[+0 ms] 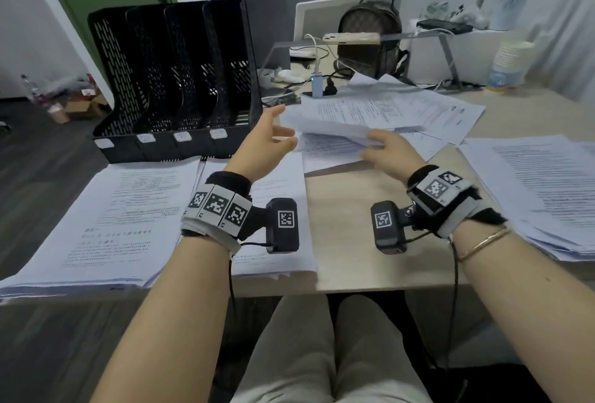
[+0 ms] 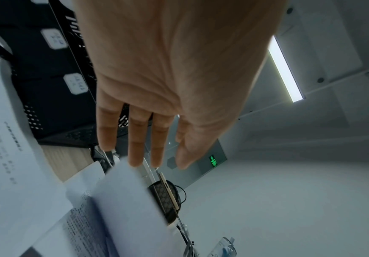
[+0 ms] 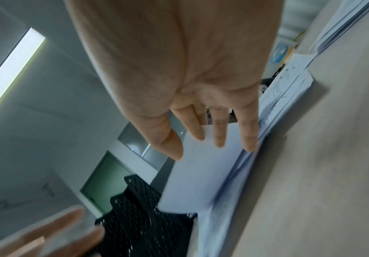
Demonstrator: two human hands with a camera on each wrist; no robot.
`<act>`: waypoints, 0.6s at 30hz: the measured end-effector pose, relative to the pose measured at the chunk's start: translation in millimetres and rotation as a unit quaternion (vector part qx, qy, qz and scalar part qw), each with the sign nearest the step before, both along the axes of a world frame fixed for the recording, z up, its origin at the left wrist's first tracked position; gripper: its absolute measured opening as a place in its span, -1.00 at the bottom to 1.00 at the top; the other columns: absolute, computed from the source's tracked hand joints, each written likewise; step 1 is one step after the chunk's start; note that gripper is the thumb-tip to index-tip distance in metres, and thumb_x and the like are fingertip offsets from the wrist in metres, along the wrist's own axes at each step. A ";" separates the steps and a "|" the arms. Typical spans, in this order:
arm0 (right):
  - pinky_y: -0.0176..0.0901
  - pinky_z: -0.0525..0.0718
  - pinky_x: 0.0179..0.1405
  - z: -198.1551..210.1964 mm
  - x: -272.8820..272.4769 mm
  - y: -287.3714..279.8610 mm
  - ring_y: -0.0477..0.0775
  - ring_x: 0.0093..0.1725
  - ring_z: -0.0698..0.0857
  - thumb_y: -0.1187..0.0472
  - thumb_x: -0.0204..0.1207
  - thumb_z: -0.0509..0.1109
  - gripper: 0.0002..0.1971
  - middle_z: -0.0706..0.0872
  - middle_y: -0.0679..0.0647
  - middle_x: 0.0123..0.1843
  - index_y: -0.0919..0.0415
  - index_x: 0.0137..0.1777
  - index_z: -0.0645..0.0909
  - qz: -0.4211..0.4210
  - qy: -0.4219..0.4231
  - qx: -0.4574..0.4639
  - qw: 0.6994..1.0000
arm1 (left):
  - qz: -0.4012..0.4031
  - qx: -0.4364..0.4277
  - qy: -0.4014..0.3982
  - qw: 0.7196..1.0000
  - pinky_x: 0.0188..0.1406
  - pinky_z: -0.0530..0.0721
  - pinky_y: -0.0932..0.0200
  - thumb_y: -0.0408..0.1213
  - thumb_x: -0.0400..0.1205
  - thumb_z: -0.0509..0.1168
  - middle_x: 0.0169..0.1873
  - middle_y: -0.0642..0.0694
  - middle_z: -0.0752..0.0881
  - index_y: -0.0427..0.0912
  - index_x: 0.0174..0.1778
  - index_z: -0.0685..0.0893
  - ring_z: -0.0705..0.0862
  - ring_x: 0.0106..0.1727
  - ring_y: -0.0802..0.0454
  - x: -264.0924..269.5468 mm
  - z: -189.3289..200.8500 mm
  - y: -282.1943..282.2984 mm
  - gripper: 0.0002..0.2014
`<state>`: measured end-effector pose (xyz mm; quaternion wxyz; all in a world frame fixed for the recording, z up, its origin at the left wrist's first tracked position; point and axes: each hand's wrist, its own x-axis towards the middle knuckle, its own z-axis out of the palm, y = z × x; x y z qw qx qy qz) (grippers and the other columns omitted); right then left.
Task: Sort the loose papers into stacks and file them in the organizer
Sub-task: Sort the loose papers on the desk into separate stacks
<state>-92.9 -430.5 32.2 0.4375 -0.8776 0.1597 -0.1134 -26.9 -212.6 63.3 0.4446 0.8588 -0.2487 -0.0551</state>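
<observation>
My right hand [image 1: 375,145] holds the near edge of a thin sheaf of printed papers [image 1: 338,116] lifted off the loose pile [image 1: 434,113], thumb on top and fingers [image 3: 219,139] beneath. The sheaf [image 3: 201,173] looks blurred in the right wrist view. To its left, my left hand [image 1: 273,135] is spread with straight fingers [image 2: 135,156] close to the sheaf's left edge [image 2: 126,200]; contact is unclear. The black mesh organizer [image 1: 180,80], with several labelled slots, stands at the back left. Sorted stacks lie at the left [image 1: 106,219], under my left wrist [image 1: 280,183] and at the right [image 1: 541,190].
A brown backpack [image 1: 370,39], a riser shelf with a phone [image 1: 351,37], a charger and cables [image 1: 317,84] and stacked paper cups [image 1: 512,58] crowd the back. Bare desk [image 1: 354,209] shows between the stacks, down to the front edge [image 1: 370,285].
</observation>
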 end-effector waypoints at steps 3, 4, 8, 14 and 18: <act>0.05 0.52 0.41 6.4 -4.6 -16.5 0.08 0.36 0.56 0.31 0.55 0.35 -0.58 0.57 0.17 0.41 0.29 0.42 0.50 -0.035 -0.067 0.034 0.997 | 0.008 -0.005 0.018 1.000 -0.02 0.62 0.20 -0.16 0.67 0.24 0.12 0.08 0.68 0.00 0.60 0.16 0.66 0.06 0.14 2.2 -2.1 -8.8 -0.40; 0.05 0.55 0.39 8.3 -6.7 -21.3 0.06 0.31 0.60 0.32 0.54 0.35 -0.63 0.62 0.17 0.36 0.28 0.36 0.57 -0.042 -0.091 0.046 0.994 | 0.013 -0.011 0.029 0.999 0.07 0.64 0.13 -0.13 0.68 0.23 0.11 0.04 0.71 -0.01 0.60 0.16 0.69 0.08 0.10 2.6 -3.2 -12.0 -0.41; 0.10 0.63 0.29 12.3 -21.7 -29.5 0.18 0.09 0.72 0.22 0.48 0.40 -0.86 0.79 0.26 0.02 0.24 -0.09 0.77 -0.057 -0.139 0.082 0.985 | 0.021 -0.041 0.083 0.996 0.12 0.64 0.01 0.08 0.73 -0.01 0.09 -0.14 0.73 0.02 0.62 0.07 0.75 0.00 0.00 0.1 -7.5 -23.3 -0.45; -0.20 0.70 -0.07 0.0 -42.1 -36.1 0.02 -0.29 0.73 0.14 0.55 0.35 -0.52 0.73 -0.01 -0.53 0.19 -0.64 0.61 -0.109 -0.126 0.142 0.976 | 0.097 -0.125 0.143 0.977 -0.15 0.73 0.08 0.27 0.67 -0.23 -0.06 -0.08 0.68 0.14 0.24 0.43 0.73 -0.15 -0.01 -11.1 -12.4 -30.5 -0.53; -0.19 0.72 -0.26 -7.2 -50.3 -40.1 0.06 -0.33 0.75 0.20 0.59 0.29 -0.49 0.72 0.08 -0.57 0.29 -0.64 0.50 -0.106 -0.082 0.189 0.973 | 0.078 -0.038 0.236 0.968 -0.13 0.77 -0.01 0.08 0.73 0.00 0.04 -0.30 0.71 -0.36 0.09 0.68 0.75 -0.12 -0.17 -10.4 -20.1 -26.9 -0.44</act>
